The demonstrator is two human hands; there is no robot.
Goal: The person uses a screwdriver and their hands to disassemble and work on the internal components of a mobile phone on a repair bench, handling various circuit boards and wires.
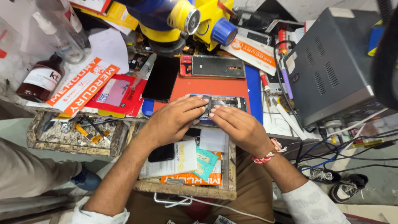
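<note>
An opened phone point(226, 102), its inner parts showing, lies on an orange work mat point(215, 87). My left hand point(174, 118) rests on the phone's left end, fingers curled over its edge. My right hand point(238, 124) presses on the phone's lower middle, fingertips touching those of the left hand. Both hands hold the phone down on the mat. A red and white thread band sits on my right wrist.
A black phone screen point(161, 79) and a grey phone back point(217, 66) lie beyond the mat. A blue and yellow microscope point(186, 20) hangs above. A grey power unit point(331, 62) stands right, a brown bottle point(39, 81) left. An open drawer point(186, 166) holds packets.
</note>
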